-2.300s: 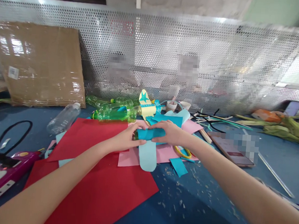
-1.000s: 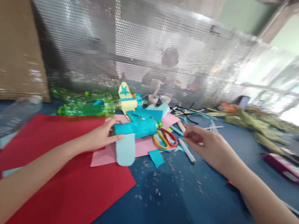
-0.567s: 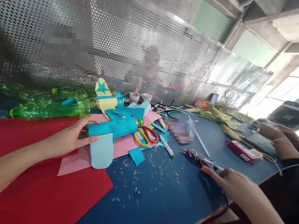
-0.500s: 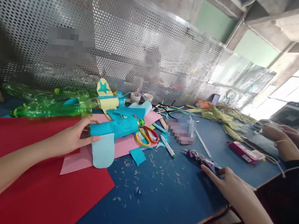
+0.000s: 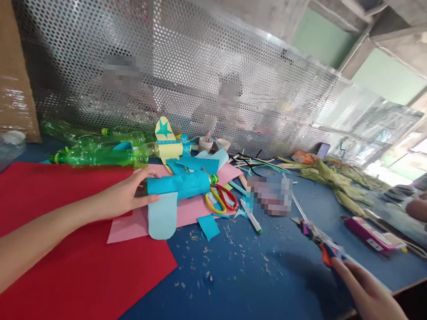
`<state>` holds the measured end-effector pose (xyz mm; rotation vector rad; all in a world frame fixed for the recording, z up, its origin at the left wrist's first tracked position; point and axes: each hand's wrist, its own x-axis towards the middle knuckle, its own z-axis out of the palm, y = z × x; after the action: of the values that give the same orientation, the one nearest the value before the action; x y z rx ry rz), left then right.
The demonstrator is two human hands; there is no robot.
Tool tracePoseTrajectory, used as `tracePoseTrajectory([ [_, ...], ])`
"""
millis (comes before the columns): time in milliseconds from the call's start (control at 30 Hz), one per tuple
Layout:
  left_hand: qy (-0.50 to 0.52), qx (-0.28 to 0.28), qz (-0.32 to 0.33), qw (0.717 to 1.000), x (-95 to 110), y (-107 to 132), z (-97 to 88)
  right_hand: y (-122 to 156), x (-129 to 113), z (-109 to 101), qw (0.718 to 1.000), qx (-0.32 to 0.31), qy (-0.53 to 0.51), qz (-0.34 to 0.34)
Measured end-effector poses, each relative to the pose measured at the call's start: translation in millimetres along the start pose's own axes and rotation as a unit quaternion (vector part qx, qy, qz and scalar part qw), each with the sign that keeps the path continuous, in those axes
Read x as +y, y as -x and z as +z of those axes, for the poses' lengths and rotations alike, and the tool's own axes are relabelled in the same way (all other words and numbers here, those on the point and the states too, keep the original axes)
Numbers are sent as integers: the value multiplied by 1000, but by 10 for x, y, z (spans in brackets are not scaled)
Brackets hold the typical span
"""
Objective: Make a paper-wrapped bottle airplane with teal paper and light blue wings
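Note:
My left hand (image 5: 131, 195) is wrapped round the base end of a plastic bottle covered in blue paper (image 5: 182, 184), which lies on its side with its green cap (image 5: 214, 179) pointing right. A rounded pale-blue paper flap (image 5: 162, 220) hangs off the bottle's near side. In my right hand (image 5: 369, 295) is a glue gun (image 5: 320, 240) with an orange trigger; its nozzle points up and left, and a shadow falls on the table below it. Scissors (image 5: 207, 204) with yellow and red handles lie by the bottle cap, close to a blue paper square (image 5: 208, 227).
Red paper sheets (image 5: 79, 263) cover the left of the blue table (image 5: 232, 299). Green bottles (image 5: 95, 155) lie behind, near a decorated yellow one (image 5: 168, 149). A marker (image 5: 253, 220), a pink box (image 5: 372, 235) and dry husks (image 5: 330, 179) lie rightward. Another person's hand (image 5: 425, 216) is at far right.
My right hand has lifted the glue gun off the table and turned it a little. The view has swung left, while my left hand stays on the bottle.

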<state>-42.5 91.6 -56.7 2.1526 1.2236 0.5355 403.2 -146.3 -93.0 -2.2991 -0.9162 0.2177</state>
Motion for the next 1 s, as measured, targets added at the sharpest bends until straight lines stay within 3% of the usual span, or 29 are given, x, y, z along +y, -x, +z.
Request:
tracePoseTrajectory([
  [33, -3, 1, -1, 1000, 5, 6, -1, 25, -19, -27, 996, 2, -83, 36],
  [133, -17, 7, -2, 1000, 68, 33, -7, 98, -159, -68, 948, -41, -281, 140],
  [233, -14, 8, 24, 1000, 124, 54, -5, 167, -434, -38, 921, -135, -342, 128],
  [333, -8, 2, 47, 999, 122, 58, 10, 245, -829, 35, 912, -210, -344, 82],
  [400, 1, 4, 76, 997, 111, 58, 18, 305, -1139, 102, 913, -271, -303, 17],
  [500, 1, 10, 101, 995, 113, 66, 20, 383, -1628, 254, 920, -279, -215, -170],
  [567, -3, 11, 107, 994, 122, 76, 16, 409, -1921, 393, 899, -263, -174, -303],
  [633, -10, 12, 115, 993, 131, 86, 11, 415, -2148, 544, 875, -264, -128, -385],
  [800, -6, 6, 109, 994, 132, 98, 7, 431, -2398, 834, 861, -251, -5, -442],
  [1000, 4, 4, 128, 992, 139, 88, 1, 492, -2449, 879, 855, -227, 16, -466],
])
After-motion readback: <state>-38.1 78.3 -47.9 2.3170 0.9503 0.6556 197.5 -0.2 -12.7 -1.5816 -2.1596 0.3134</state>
